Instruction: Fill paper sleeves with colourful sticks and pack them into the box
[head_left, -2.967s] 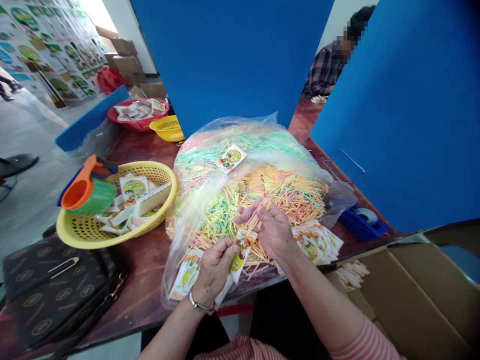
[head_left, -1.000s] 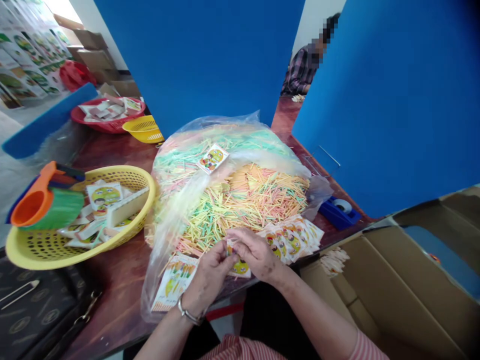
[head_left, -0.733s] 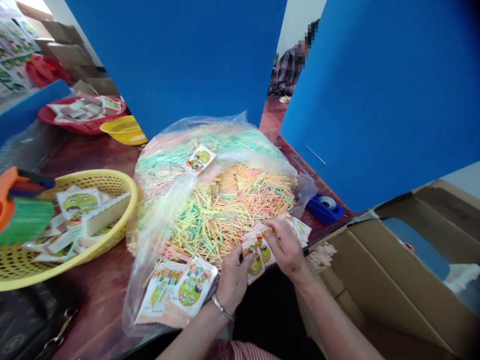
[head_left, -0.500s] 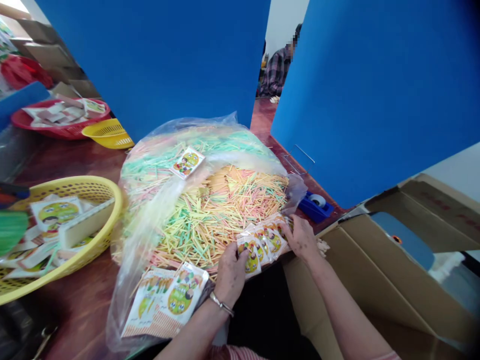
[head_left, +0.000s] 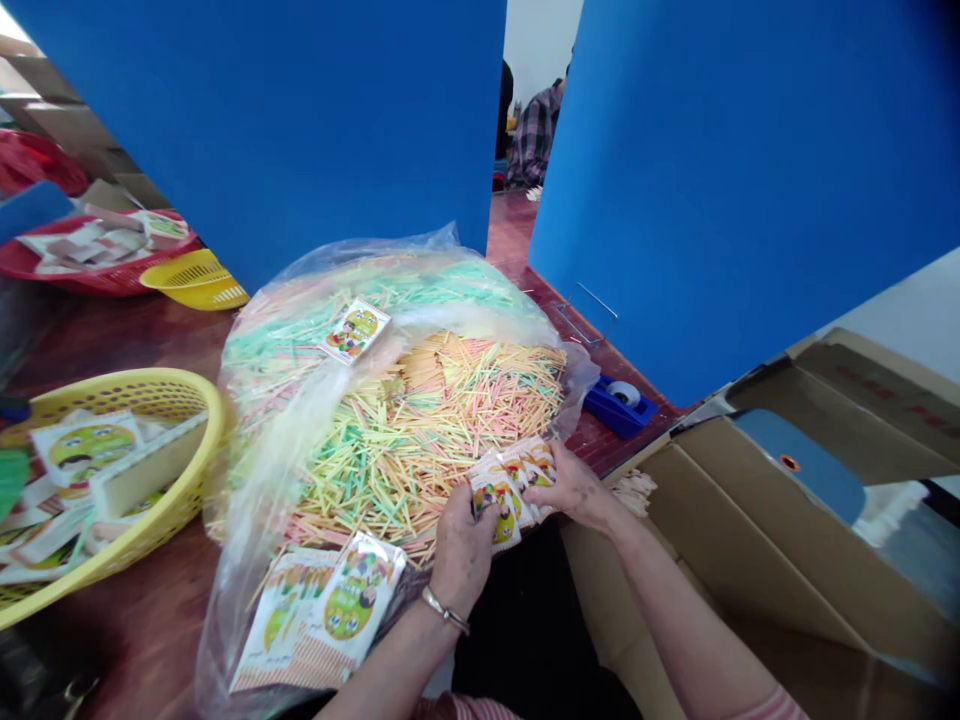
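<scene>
My left hand (head_left: 463, 545), with a bracelet at its wrist, grips the near end of a row of overlapping printed packets (head_left: 511, 484). At the row's far end my right hand (head_left: 574, 487) is closed on the same packets, thumb on top. Behind them a clear plastic bag (head_left: 289, 420) lies open, full of thin pastel sticks (head_left: 420, 440) in yellow, pink, orange and green. One printed packet (head_left: 355, 331) rests on top of the bag. More printed packets (head_left: 319, 610) lie fanned out left of my left hand.
On the left stand a yellow basket (head_left: 214, 430) of packets, a smaller yellow basket (head_left: 196, 279) and a red basket (head_left: 112, 278). A blue tape dispenser (head_left: 621, 405) sits at right, beside an open cardboard box (head_left: 750, 540). Blue panels (head_left: 322, 120) rise behind; a person (head_left: 534, 135) shows between them.
My right hand has moved left toward my left hand, and the row of packets is now shorter and more tightly overlapped. The view has shifted slightly to the right.
</scene>
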